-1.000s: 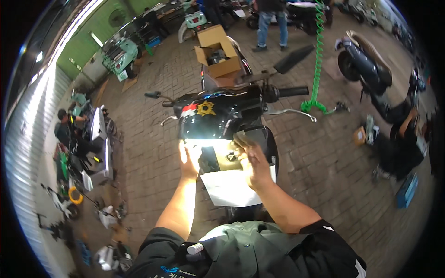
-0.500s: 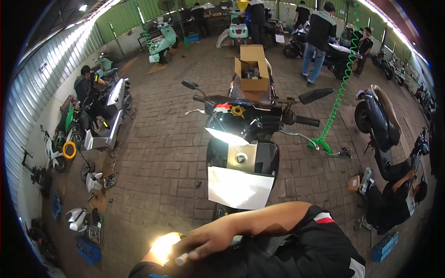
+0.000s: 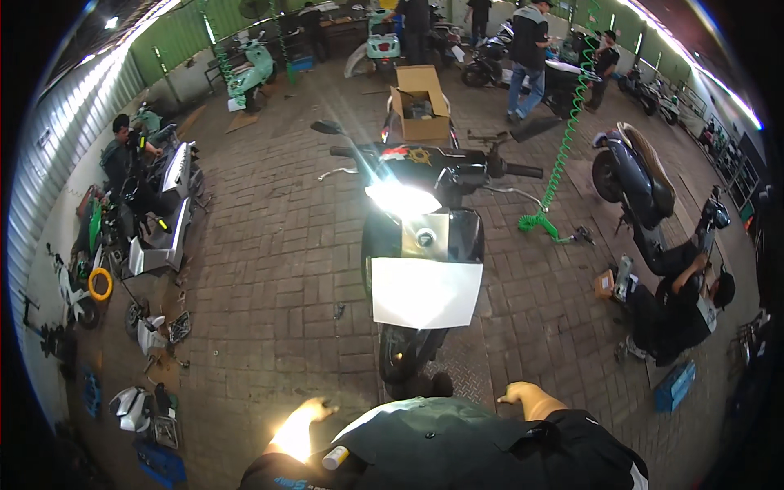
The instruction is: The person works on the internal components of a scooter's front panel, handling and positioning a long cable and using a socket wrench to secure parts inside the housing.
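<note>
In front of me stands a black scooter (image 3: 449, 170) with its front toward me and its headlight (image 3: 400, 198) lit. A white sheet (image 3: 426, 292) on its front, below a metallic plate with a round badge, catches the glare. My left hand (image 3: 314, 409) is low beside my body, brightly lit, its fingers apart and nothing visible in them. On the other side my right hand (image 3: 527, 398) is held with fingers pointing inward, likewise empty. Neither hand touches the scooter. A short white-and-yellow cylinder (image 3: 335, 457) lies against my left sleeve.
An open cardboard box (image 3: 423, 114) rests on the scooter's rear. A coiled green hose (image 3: 563, 171) hangs at right, ending near the brick floor. A dark scooter (image 3: 641, 180) and a crouching person (image 3: 674, 327) are farther right. Scooter parts and a blue toolbox (image 3: 159, 464) lie left.
My right arm has drawn back from across my body, where its hand was at my left forearm near the cylinder. Both hands are now apart. The scooter sits higher in view.
</note>
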{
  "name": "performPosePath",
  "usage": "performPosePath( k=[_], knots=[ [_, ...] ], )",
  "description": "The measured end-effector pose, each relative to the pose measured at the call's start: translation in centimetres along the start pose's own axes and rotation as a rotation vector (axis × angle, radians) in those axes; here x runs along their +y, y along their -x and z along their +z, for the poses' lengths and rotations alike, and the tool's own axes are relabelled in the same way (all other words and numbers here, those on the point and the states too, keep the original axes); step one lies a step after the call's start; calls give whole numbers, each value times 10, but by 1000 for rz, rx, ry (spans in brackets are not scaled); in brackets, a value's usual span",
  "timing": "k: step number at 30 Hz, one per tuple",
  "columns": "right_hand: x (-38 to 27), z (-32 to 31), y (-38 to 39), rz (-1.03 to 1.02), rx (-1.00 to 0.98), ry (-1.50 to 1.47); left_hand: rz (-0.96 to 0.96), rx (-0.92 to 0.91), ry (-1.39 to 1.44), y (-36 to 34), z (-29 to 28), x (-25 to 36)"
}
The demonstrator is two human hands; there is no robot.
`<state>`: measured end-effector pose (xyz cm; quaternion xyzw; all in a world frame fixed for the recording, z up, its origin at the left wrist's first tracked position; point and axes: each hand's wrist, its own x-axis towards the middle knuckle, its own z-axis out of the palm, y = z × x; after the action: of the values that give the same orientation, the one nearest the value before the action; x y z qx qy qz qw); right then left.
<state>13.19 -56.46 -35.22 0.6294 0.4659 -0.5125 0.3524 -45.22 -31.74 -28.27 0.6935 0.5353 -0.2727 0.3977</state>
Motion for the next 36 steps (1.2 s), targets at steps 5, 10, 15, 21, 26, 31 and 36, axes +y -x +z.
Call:
performPosePath(
  k=[5, 10, 15, 21, 26, 31, 36],
  knots=[
    [40, 75, 19, 32, 427, -591, 394, 395, 366, -6, -73, 154],
    [60, 71, 36, -83, 484, -615, 1049, 975, 196, 3, -182, 321],
    [156, 73, 52, -85, 618, -694, 539, 1404, -125, 3, -269, 458],
    [347, 109, 92, 220, 637, -937, 91, 1398, -243, 0, -285, 527],
    [439, 103, 100, 213, 792, -949, 191, 1508, -190, -11, -294, 503],
    [447, 16, 62, 72, 577, -895, 605, 1617, 521, -47, -301, 472],
    [446, -97, 27, -288, 528, -603, 716, 1805, 911, -112, -295, 467]
  ],
)
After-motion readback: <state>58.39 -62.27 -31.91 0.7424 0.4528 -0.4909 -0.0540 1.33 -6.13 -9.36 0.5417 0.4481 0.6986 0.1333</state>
